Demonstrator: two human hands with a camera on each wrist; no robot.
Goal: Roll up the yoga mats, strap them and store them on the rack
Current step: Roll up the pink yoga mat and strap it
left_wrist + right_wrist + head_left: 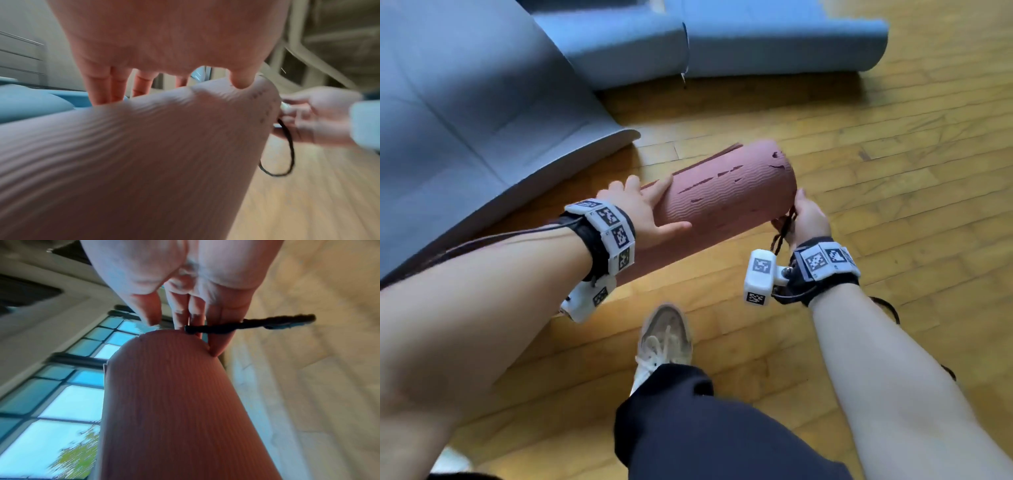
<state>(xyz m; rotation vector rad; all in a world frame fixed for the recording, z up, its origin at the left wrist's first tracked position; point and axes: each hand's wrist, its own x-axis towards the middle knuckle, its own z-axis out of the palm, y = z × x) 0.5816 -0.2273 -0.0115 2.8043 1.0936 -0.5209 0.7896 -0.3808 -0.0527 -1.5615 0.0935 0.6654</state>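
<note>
While I stand on the wood floor, the parts lie as listed:

Pink mat: rolled into a tube, held off the floor between my two hands, its far end tilted up and to my right.

Left hand: my palm lies on the roll near its middle, fingers spread over the top, thumb along the near side; I hold the roll with it.

Right hand: at the right end of the roll, my fingers pinch a black cord against the edge of the mat.

Black cord, wrist views: from the left wrist it hangs below my right hand as a loose loop; from the right wrist a twisted length runs out sideways past my fingers.

Blue mats: one lies flat on the floor to my left, with a curled corner near the pink roll; two more lie rolled, end to end, farther ahead.

Shoe: my foot stands on the floor below the roll.
</note>
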